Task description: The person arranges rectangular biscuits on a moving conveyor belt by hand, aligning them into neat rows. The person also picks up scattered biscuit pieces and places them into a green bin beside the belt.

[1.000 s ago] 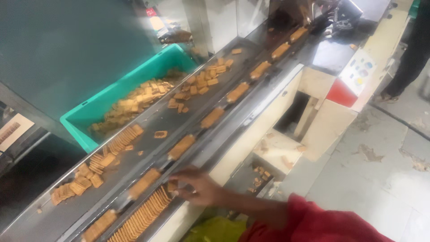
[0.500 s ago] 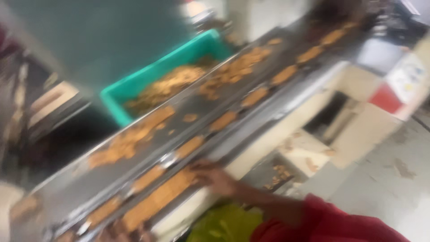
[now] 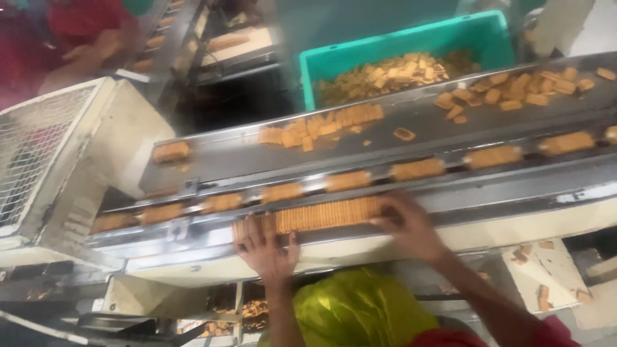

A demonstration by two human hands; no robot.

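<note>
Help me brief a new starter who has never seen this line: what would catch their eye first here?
Probably the long row of biscuits standing on edge in the near metal channel, bracketed by the left hand at one end and the right hand at the other. Behind it, loose biscuits scatter over the grey belt, and a green crate of biscuits sits beyond.

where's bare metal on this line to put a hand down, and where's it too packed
Bare belt lies between the lone stack and the loose biscuit pile, and again right of the single biscuit. Crowded: the lane of stacks, the near rail where the left hand and right hand bracket the long biscuit row, and the green crate.
</note>
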